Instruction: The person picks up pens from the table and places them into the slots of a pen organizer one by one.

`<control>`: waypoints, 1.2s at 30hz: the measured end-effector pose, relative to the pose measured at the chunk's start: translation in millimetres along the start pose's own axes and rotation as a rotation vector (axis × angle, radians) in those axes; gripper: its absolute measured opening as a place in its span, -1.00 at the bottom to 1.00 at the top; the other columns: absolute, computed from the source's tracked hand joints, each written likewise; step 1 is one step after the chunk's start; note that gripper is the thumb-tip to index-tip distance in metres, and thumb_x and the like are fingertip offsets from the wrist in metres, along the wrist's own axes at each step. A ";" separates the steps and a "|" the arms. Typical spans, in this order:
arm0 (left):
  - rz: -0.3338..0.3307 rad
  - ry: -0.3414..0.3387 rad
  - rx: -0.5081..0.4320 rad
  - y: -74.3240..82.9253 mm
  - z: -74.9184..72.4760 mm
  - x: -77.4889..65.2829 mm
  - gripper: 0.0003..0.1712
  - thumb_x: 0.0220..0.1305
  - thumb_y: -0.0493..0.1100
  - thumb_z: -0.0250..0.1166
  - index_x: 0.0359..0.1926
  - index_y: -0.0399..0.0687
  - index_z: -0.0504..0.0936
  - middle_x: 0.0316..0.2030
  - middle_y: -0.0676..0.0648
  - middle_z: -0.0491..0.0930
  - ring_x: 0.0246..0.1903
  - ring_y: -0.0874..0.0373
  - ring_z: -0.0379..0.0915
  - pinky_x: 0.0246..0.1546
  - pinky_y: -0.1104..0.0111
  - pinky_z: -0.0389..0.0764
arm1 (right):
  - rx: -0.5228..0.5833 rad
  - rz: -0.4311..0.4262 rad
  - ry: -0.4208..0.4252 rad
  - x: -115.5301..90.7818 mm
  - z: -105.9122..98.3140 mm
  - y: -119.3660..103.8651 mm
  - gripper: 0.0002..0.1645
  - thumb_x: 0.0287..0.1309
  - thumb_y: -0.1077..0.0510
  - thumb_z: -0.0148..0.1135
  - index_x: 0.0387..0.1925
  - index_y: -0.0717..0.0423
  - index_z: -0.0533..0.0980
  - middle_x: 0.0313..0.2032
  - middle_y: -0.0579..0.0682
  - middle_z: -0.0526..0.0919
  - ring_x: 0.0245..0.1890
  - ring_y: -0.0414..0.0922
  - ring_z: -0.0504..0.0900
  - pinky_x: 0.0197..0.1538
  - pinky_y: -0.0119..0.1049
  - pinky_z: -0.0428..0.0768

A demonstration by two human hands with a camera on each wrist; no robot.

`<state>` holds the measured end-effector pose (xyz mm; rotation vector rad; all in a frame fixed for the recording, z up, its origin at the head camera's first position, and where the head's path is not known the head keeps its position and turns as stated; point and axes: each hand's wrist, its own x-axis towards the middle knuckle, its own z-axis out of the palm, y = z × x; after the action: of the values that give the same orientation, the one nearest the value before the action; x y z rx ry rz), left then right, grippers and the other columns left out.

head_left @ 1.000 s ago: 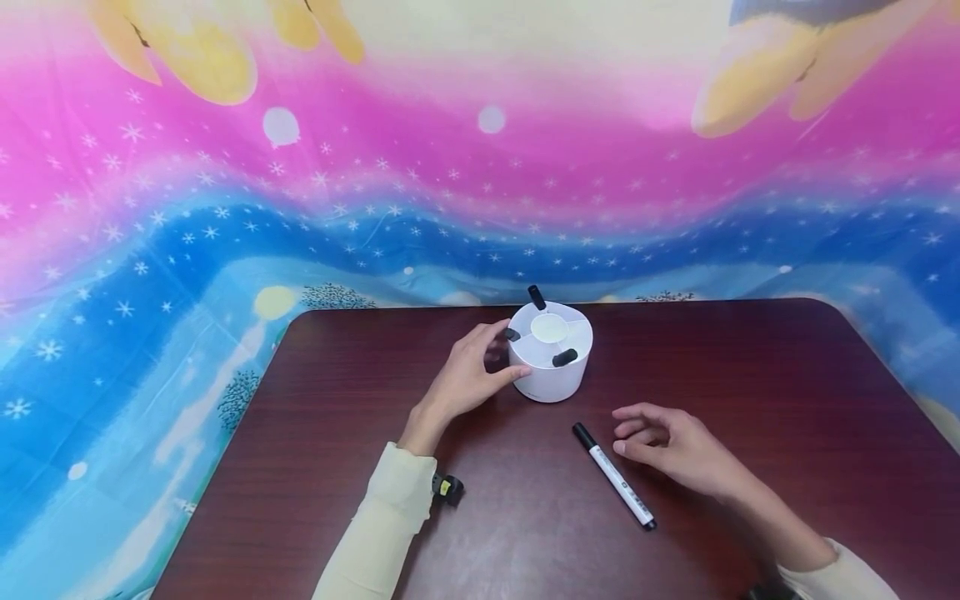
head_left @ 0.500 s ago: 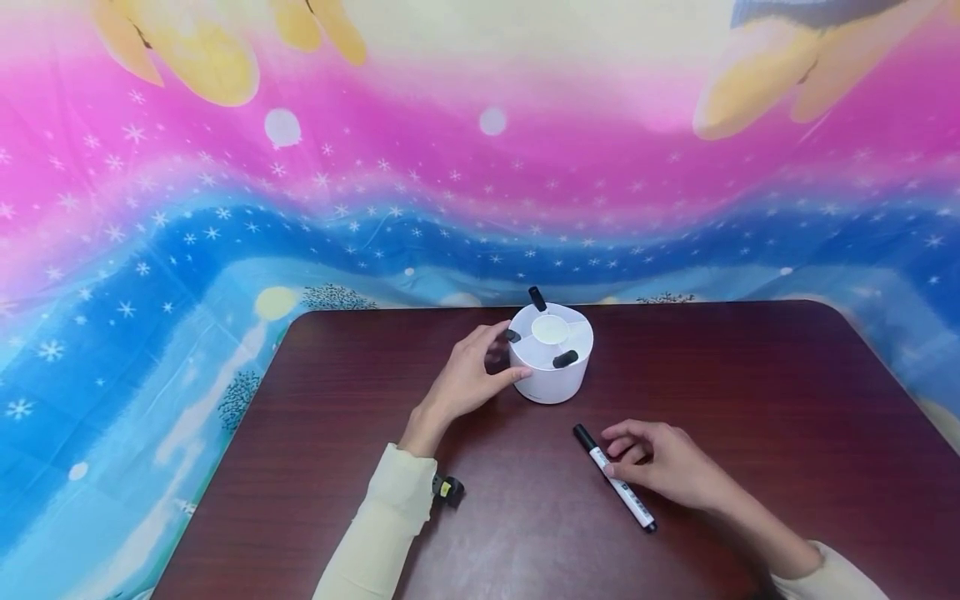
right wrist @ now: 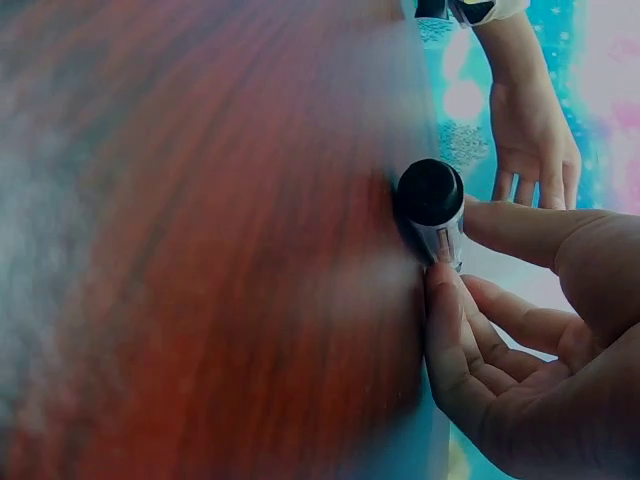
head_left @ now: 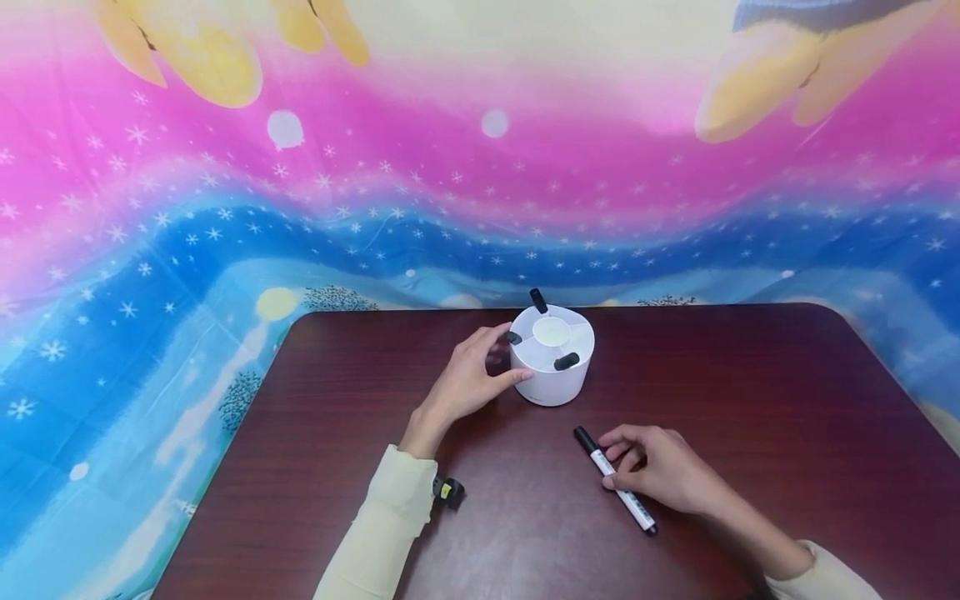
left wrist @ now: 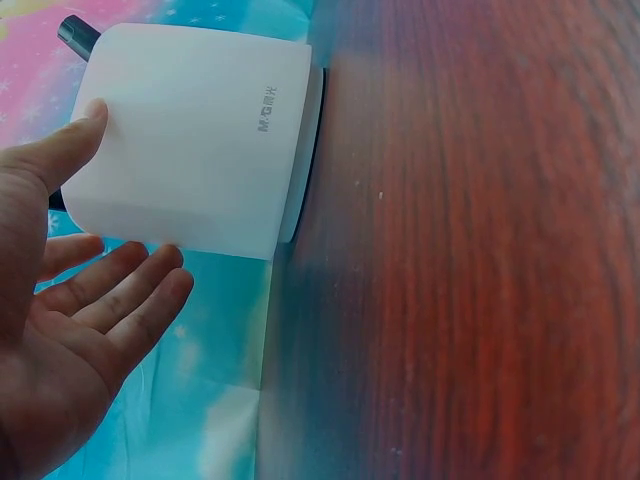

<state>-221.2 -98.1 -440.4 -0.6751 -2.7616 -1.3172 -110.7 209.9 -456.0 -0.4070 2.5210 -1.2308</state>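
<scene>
My right hand [head_left: 667, 471] pinches a black-capped white marker [head_left: 630, 506] between thumb and fingertips at its middle, where it lies slantwise on the table. In the right wrist view the marker's black end [right wrist: 430, 192] faces the camera, thumb and fingers on either side. A round white pen holder [head_left: 551, 387] with compartments stands farther back, several black-ended pens or markers poking from it. My left hand [head_left: 472, 373] rests at its left side, thumb touching the wall and fingers loosely extended, also in the left wrist view [left wrist: 90, 330]. The index fingertip's contact is unclear.
The dark red wooden table [head_left: 337, 392] has its far edge just behind the holder. A colourful patterned cloth [head_left: 420, 167] hangs behind it. A black wrist device [head_left: 448, 492] sits at my left cuff.
My right hand has moved left and down to the marker, and its thumb and fingers have closed on it. The left hand and pen holder stay in place.
</scene>
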 end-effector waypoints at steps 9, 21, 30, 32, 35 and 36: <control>0.002 0.000 0.013 0.2 0.5 0.0 -0.02 0.30 0.16 0.56 0.62 0.06 0.35 0.30 -0.09 0.58 0.22 -0.07 0.69 0.26 0.06 0.74 | -0.019 0.012 0.045 -3.7 -8.3 -8.7 -0.56 0.18 0.32 0.49 0.12 0.17 0.68 -0.15 -0.07 0.82 -0.24 -0.29 0.75 -0.25 -0.40 0.74; 0.009 0.002 0.002 -1.3 0.6 0.5 -0.02 0.29 0.15 0.57 0.61 0.05 0.36 0.29 -0.09 0.58 0.22 -0.08 0.69 0.26 0.04 0.74 | 0.020 -0.052 0.229 4.8 -48.2 -27.7 -0.50 0.31 0.31 0.44 0.25 0.31 0.56 -0.03 0.17 0.80 -0.17 -0.32 0.75 -0.14 -0.42 0.78; 0.012 0.000 0.001 -1.4 0.3 0.5 -0.02 0.29 0.17 0.57 0.61 0.03 0.36 0.29 -0.13 0.58 0.21 -0.10 0.69 0.27 0.04 0.74 | 0.129 -0.091 0.338 20.7 -71.6 -42.3 -0.42 0.36 0.26 0.44 0.31 0.37 0.47 0.04 0.30 0.73 -0.15 -0.42 0.76 -0.07 -0.52 0.77; 0.018 0.002 -0.007 -1.5 0.2 0.7 -0.02 0.29 0.16 0.57 0.61 0.01 0.37 0.29 -0.17 0.58 0.21 -0.13 0.69 0.27 0.01 0.74 | 0.150 -0.090 0.348 24.9 -75.5 -43.7 -0.42 0.36 0.26 0.44 0.31 0.37 0.47 0.03 0.20 0.74 -0.14 -0.42 0.76 -0.07 -0.51 0.77; 0.027 0.002 -0.018 -1.5 -0.3 0.9 -0.02 0.29 0.16 0.57 0.60 0.00 0.37 0.27 -0.23 0.59 0.20 -0.16 0.69 0.27 -0.04 0.73 | 0.201 -0.086 0.351 31.4 -80.2 -44.9 -0.38 0.36 0.26 0.44 0.34 0.39 0.44 -0.03 -0.04 0.75 -0.13 -0.38 0.78 -0.07 -0.47 0.79; 0.028 0.002 -0.019 -1.6 -0.4 0.9 -0.02 0.29 0.16 0.57 0.60 -0.01 0.37 0.27 -0.24 0.59 0.20 -0.17 0.69 0.27 -0.05 0.73 | 0.220 -0.085 0.351 33.7 -81.5 -45.3 -0.37 0.36 0.27 0.44 0.35 0.39 0.43 -0.06 -0.12 0.75 -0.12 -0.37 0.79 -0.08 -0.45 0.80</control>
<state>-222.7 -98.9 -441.2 -0.7109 -2.7309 -1.3401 -167.9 228.2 -377.2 -0.2659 2.6272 -1.7239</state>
